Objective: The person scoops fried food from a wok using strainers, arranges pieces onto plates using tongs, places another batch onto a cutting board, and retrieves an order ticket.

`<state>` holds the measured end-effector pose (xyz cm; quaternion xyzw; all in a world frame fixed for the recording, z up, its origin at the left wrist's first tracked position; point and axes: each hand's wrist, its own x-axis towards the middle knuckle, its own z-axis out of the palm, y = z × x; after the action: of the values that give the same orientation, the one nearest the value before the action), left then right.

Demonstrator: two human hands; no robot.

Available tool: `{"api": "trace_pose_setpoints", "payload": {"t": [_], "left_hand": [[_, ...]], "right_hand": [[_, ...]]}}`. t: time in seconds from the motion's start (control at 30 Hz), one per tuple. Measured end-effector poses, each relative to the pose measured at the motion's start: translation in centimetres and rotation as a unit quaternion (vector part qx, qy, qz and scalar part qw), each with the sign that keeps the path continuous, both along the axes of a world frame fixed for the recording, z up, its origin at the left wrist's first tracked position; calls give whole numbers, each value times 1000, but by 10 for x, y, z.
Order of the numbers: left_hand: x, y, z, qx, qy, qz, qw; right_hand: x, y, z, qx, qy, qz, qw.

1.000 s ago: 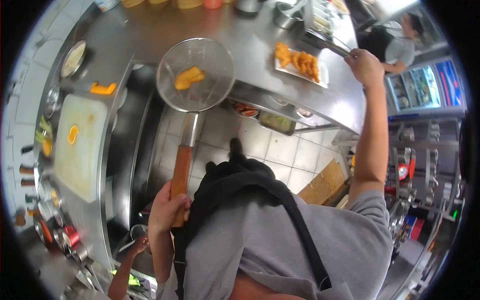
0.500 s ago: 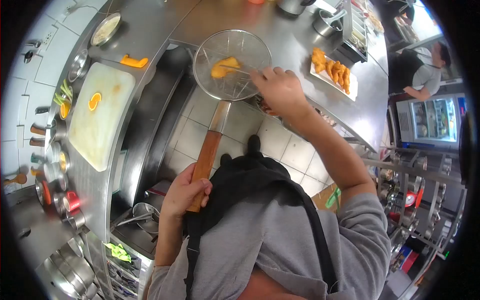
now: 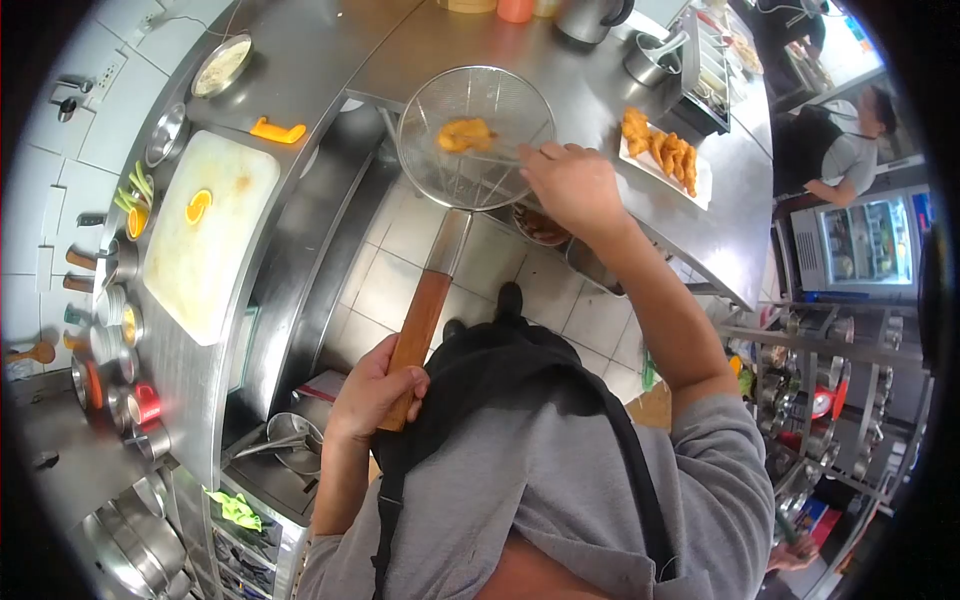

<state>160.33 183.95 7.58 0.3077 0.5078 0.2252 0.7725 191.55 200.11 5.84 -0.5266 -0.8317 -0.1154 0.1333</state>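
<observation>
Grey short-sleeved shirt (image 3: pixel 460 500), black apron (image 3: pixel 500 370) with straps (image 3: pixel 390 500), dark shoes (image 3: pixel 510 301).

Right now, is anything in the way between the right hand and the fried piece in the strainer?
Nothing I can see. The right hand is at the edge of the strainer, and its thin metal utensil reaches over the mesh toward the fried piece. It's too blurry to tell whether they touch.

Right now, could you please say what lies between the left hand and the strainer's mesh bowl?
In the head view, part of the wooden handle, then the metal neck, lies between left hand and mesh bowl.
</observation>
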Motion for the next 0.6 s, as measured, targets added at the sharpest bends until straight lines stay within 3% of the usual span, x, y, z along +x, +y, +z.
{"api": "trace_pose_setpoints", "payload": {"t": [0.23,0.3,0.33,0.4,0.43,0.5,0.53,0.6], "left_hand": [[-1,2,3,4,-3,-5,1000],[-1,3,2,3,-13,-5,1000],[0,3,2,4,-12,-7,1000],[2,5,2,13,11,-12,1000],[3,6,2,13,12,-15,1000],[4,9,1,5,-1,-20,1000],[6,10,2,5,1,-24,1000],[10,14,4,5,1,-27,1000]], "right_hand": [[25,5,-1,-66,213,-72,972],[34,5,-5,-217,343,-171,898],[43,7,-19,-216,344,-172,898],[55,13,-42,-260,485,-169,818],[57,11,-42,-259,487,-171,816],[61,4,-33,-312,595,-209,710],[63,3,-31,-310,598,-212,708],[70,0,-28,-329,658,-212,644]]}}
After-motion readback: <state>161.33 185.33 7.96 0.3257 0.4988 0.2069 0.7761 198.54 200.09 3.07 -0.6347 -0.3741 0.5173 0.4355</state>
